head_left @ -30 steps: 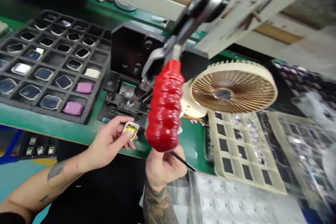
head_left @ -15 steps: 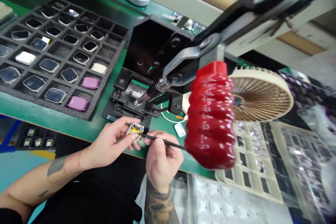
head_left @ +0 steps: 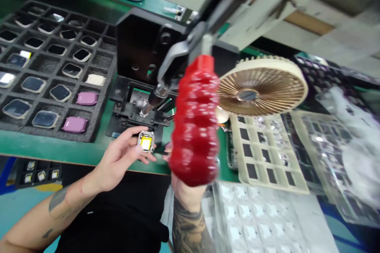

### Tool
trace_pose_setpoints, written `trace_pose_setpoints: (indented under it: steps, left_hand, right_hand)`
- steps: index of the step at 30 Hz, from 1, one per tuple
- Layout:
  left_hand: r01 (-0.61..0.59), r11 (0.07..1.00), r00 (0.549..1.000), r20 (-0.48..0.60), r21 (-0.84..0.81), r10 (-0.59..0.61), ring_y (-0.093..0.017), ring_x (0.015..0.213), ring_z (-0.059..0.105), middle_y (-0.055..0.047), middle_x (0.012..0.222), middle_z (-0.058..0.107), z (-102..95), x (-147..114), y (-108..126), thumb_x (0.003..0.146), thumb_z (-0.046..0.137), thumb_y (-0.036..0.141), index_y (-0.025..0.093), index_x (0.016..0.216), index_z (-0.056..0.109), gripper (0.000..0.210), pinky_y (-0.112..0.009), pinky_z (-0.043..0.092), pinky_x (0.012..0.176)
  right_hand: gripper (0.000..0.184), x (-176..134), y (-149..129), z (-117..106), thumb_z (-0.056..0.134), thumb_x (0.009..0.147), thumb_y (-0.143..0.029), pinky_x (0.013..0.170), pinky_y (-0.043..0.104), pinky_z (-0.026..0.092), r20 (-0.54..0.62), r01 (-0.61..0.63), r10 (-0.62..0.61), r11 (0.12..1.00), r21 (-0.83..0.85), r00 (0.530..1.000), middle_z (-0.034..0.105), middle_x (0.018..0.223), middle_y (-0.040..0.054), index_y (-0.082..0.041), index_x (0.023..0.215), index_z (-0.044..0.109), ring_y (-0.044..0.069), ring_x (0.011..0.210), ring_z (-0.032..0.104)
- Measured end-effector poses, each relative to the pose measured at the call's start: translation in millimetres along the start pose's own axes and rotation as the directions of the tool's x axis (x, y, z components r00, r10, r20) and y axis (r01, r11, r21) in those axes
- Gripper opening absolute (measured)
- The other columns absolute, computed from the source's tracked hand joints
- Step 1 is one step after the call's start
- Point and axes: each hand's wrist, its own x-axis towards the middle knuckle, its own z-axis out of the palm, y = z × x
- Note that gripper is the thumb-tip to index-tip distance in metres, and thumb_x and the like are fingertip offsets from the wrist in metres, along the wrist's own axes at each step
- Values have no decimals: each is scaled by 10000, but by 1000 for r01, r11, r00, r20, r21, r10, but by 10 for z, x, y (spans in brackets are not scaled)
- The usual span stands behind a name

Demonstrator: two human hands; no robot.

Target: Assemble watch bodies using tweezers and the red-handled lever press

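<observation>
Handle [head_left: 194, 126] shifted leftward in frame, mostly hiding the right hand [head_left: 190, 197], grip unclear; below centre, left hand [head_left: 117, 158] pinches the still-open case [head_left: 146, 142].

Case [head_left: 146, 141] is showing yellow and white; handle [head_left: 195, 126] is gleaming red; purple pieces [head_left: 75, 124] are marking near right corner of grey tray [head_left: 44, 64]; fan [head_left: 264, 97] is showing gold radial ribs.

A head-worn camera faces forward and down over the nearby green bench [head_left: 59, 149]
</observation>
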Motion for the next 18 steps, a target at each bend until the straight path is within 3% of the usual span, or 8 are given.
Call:
trace_pose_setpoints:
  steps: [3, 5, 7, 8, 10, 13, 15, 18]
  left_hand:
    - [25, 1000, 1000, -14, -8, -25, -277, 900, 884, -130, 1117, 884, -54, 21, 4, 1085, 802, 445, 204, 1464, 687, 463, -354, 717, 781]
    - [30, 998, 999, -18, 48, -30, -282, 915, 879, -128, 1133, 884, -84, 12, -19, 1041, 864, 399, 218, 1454, 701, 480, -347, 705, 776]
    - [29, 993, 1000, -14, 116, -28, -304, 967, 879, -131, 1142, 887, -97, -18, -40, 1019, 890, 394, 234, 1506, 678, 555, -367, 707, 811]
    - [33, 989, 999, -20, 147, -30, -311, 984, 879, -132, 1138, 889, -97, -38, -46, 1024, 883, 406, 240, 1536, 659, 584, -380, 707, 827]
    - [45, 980, 999, -37, 195, -39, -318, 1000, 880, -132, 1132, 893, -92, -75, -47, 1053, 843, 437, 244, 1588, 612, 613, -404, 705, 852]
    - [56, 970, 998, -44, 239, -46, -321, 1018, 881, -133, 1139, 894, -89, -111, -53, 1078, 803, 459, 235, 1618, 565, 631, -431, 700, 883]
    - [48, 969, 998, -42, 241, -39, -316, 1034, 877, -134, 1139, 894, -91, -121, -78, 1087, 789, 455, 229, 1618, 555, 623, -438, 697, 906]
    - [41, 978, 998, -60, 205, -29, -300, 986, 878, -133, 1150, 893, -79, -115, -137, 1080, 799, 456, 228, 1549, 605, 557, -437, 711, 899]
  right_hand:
    - [326, 186, -213, -335, 756, 1047, -520, 542, 342, 600, 128, 74, -82, 995, 71, 988, 653, 629, -7, -247, 886, 681, 177, 522, 648]
    - [496, 408, -398, -617, 739, 1024, -639, 475, 331, 528, 286, 131, -142, 990, 59, 948, 536, 493, -37, -259, 728, 619, 153, 410, 527]
    - [520, 696, -552, -817, 760, 1019, -615, 492, 337, 534, 397, 188, -153, 981, -49, 905, 562, 499, -21, -253, 671, 625, 156, 430, 552]
    - [457, 851, -601, -857, 784, 1023, -552, 543, 349, 572, 380, 226, -156, 963, -147, 912, 636, 570, 1, -239, 707, 675, 169, 498, 622]
    - [238, 1131, -631, -814, 803, 1036, -414, 695, 380, 649, 194, 309, -253, 877, -368, 948, 782, 821, 46, -217, 904, 785, 201, 724, 758]
    - [151, 1304, -556, -613, 746, 1086, -341, 857, 410, 687, -27, 410, -525, 694, -593, 850, 824, 1100, 76, -231, 1162, 815, 227, 1005, 807]
    - [146, 1193, -478, -552, 747, 1085, -276, 872, 405, 683, 11, 468, -616, 586, -661, 788, 822, 1115, 72, -245, 1209, 817, 228, 1035, 799]
    - [282, 810, -332, -684, 749, 1054, -140, 849, 367, 657, 120, 457, -588, 467, -757, 800, 821, 1118, 55, -268, 1298, 807, 203, 975, 787]
